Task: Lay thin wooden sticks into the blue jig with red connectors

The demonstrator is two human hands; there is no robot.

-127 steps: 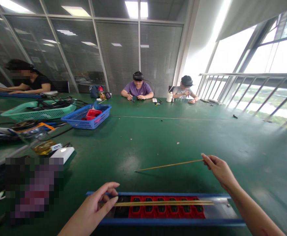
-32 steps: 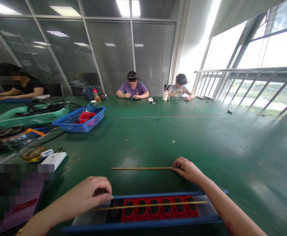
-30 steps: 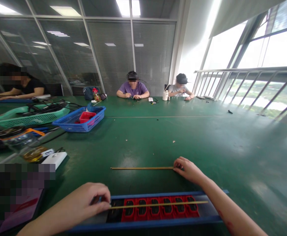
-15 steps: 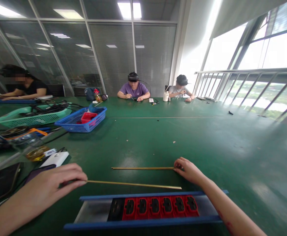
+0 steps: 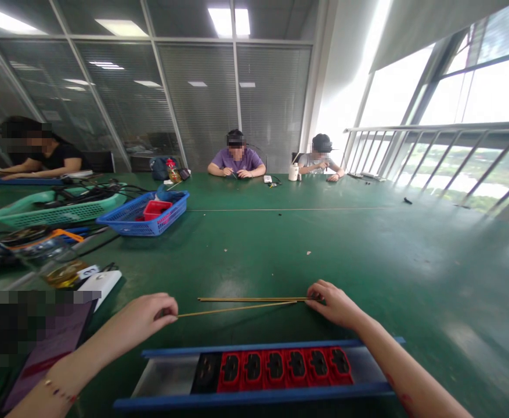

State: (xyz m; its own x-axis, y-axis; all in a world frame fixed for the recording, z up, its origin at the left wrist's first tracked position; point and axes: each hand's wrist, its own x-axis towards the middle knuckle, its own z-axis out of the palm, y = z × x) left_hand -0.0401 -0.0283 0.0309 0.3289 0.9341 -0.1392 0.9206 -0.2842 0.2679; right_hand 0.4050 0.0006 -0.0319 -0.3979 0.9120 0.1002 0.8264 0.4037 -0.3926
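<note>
Stick held at one end by left hand | paired sticks pinched at right ends by right hand | socket strip set nearer on tabletop

Green tabletop, crowded at left
On it lie thin sticks, a blue-edged channel, a mint basket and a blue basket.

The thin wooden stick in the left hand was over the socket strip. Now it is beyond the strip.
</note>
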